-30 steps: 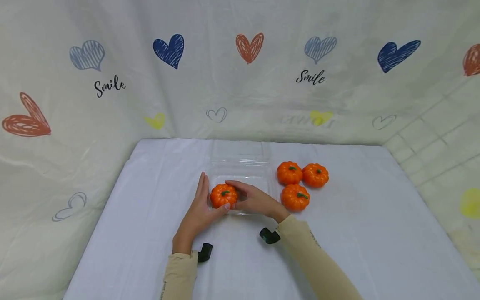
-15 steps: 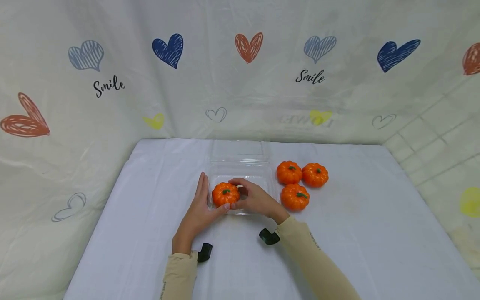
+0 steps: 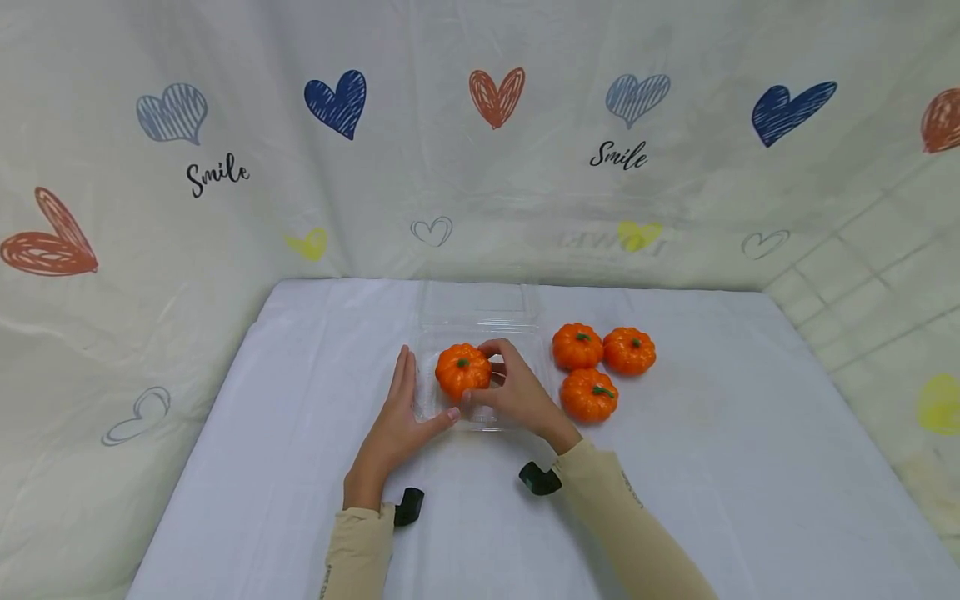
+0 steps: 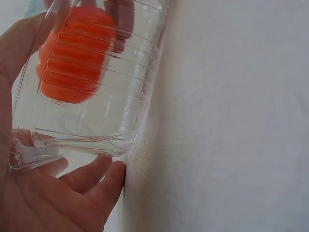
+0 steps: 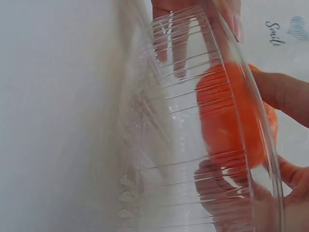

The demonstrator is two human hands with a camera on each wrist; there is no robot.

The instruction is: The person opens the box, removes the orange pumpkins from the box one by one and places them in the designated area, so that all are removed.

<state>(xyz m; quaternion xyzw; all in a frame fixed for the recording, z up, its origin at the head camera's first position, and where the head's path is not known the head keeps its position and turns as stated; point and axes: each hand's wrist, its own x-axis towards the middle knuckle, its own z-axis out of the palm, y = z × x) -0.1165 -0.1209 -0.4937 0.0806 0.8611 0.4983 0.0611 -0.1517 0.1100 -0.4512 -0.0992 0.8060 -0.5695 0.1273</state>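
Observation:
My right hand (image 3: 525, 400) pinches a small orange pumpkin (image 3: 461, 372) with a green stem, thumb in front and fingers behind it. It is held over the base of a clear plastic clamshell container (image 3: 531, 352), whose lid (image 3: 478, 303) lies open toward the back. Along the container's left side rest the straight fingers of my left hand (image 3: 399, 427); its thumb reaches along the front edge. Through the clear wall in the left wrist view, the pumpkin (image 4: 72, 63) appears above the container floor. In the right wrist view, ribbed plastic partly covers the pumpkin (image 5: 227, 116).
Several more orange things are not seen beyond three pumpkins grouped right of the container: a back left one (image 3: 577, 346), a back right one (image 3: 629, 351) and a front one (image 3: 589, 396). A white cloth (image 3: 720, 467) covers the table. A printed curtain (image 3: 480, 175) hangs behind.
My right hand has lifted the pumpkin and moved it back and slightly right, away from the left thumb. The left hand stays in place at the container.

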